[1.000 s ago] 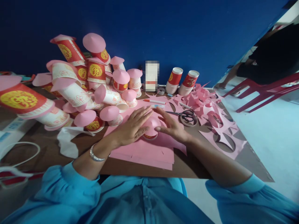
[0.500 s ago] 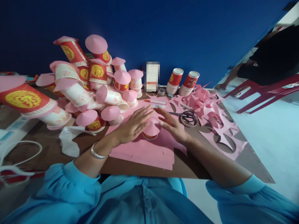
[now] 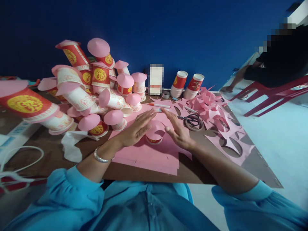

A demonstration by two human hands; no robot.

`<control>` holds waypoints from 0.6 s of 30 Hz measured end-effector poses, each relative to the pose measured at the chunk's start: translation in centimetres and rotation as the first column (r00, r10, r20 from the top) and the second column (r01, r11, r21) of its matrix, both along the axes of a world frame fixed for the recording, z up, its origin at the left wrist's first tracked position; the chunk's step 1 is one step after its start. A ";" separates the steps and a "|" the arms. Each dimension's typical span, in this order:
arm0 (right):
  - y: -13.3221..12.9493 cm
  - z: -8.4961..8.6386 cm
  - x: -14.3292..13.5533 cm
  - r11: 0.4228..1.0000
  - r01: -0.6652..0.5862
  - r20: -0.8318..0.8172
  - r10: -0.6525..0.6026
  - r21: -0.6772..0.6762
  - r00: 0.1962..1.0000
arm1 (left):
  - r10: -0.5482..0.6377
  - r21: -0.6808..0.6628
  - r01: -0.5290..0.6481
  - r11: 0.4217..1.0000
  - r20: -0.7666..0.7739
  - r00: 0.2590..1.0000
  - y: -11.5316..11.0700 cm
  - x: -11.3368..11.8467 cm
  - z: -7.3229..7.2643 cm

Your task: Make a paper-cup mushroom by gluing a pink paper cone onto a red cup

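Pink paper forms a cone (image 3: 156, 130) between the left hand (image 3: 134, 130) and the right hand (image 3: 179, 131). Both hands are spread and empty, fingers stretched forward, palms half facing. The left thumb lies beside the cone's near-left slope; whether it touches cannot be told. The right thumb stands clear of the right edge.

A second ago both thumbs overlapped the cone in view; now the hands have parted and more of it shows. The cone appears to stay on the small red cup (image 3: 154, 140) without being gripped, so this piece looks close to finished.

The cup stands upright on pink sheets (image 3: 149, 157) spread over the brown counter (image 3: 139, 176). Beyond the fingertips lies a marker (image 3: 158, 105). To the right, scissors (image 3: 192, 119) rest on a roll of tape (image 3: 198, 129), with cut scraps (image 3: 207, 104) heaped past them. Two stacks (image 3: 179, 83) of cups lean nearby at the back. On the left is a pile (image 3: 101, 75) of cups wearing similar cones, some tilted, with a white cloth (image 3: 71, 147) in front.
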State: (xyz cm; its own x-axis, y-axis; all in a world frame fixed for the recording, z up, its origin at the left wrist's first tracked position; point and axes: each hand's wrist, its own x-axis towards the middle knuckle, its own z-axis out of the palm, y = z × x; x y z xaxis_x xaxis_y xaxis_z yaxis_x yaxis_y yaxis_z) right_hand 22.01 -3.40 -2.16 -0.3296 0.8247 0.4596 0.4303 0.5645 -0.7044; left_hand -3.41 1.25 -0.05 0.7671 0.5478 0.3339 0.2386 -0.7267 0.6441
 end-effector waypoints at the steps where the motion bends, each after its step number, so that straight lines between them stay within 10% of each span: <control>1: -0.1 -0.1 -0.1 0.998 0.000 0.074 -0.004 0.055 0.997 | -0.002 0.013 0.002 1.000 -0.010 1.000 0.0 0.0 -0.2; 18: -1.5 -0.9 -1.3 0.928 0.051 0.498 -0.244 0.369 0.832 | 0.027 0.128 -0.018 0.992 -0.074 0.997 0.0 0.1 -1.0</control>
State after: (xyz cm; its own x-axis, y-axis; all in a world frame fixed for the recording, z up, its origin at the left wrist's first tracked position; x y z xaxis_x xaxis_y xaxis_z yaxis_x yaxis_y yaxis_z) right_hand 20.67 -4.95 -3.04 -0.4861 0.7160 0.5010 0.7759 0.6174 -0.1297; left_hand -3.34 1.20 -1.09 0.7805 0.5219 0.3441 0.3000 -0.7956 0.5263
